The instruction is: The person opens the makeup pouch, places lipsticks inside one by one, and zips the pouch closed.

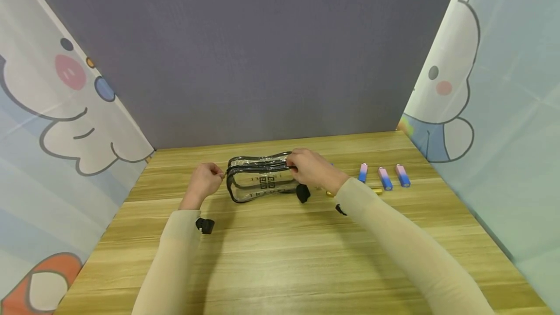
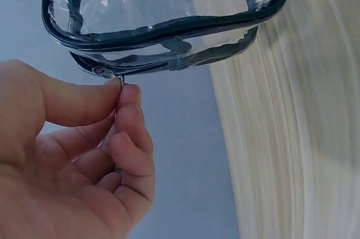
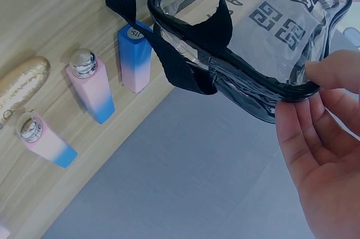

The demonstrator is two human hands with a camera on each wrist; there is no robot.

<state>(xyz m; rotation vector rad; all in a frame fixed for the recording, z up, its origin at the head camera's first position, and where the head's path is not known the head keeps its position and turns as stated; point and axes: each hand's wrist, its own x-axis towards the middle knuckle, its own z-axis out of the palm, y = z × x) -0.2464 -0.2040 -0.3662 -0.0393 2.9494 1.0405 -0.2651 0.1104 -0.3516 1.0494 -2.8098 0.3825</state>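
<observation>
A clear plastic zip pouch [image 1: 262, 179] with black piping and dark printed lettering stands on the wooden table. My left hand [image 1: 205, 184] is at its left end; in the left wrist view, thumb and forefinger pinch the small metal zipper pull [image 2: 122, 81] at the pouch's corner. At the opposite end, my right hand [image 1: 312, 166] grips the pouch's upper edge, thumb on one side and fingers on the other, as the right wrist view shows. A black strap loop [image 3: 216, 22] hangs from that end, close to the right hand.
Several pink-and-blue bottles [image 1: 385, 179] lie on the table [image 1: 280, 266] to the right of the pouch. A gold item [image 1: 377, 191] lies near them, partly hidden by the right forearm. A grey panel [image 1: 262, 62] rises behind the table, with cartoon-printed curtains [image 1: 503, 111] on both sides.
</observation>
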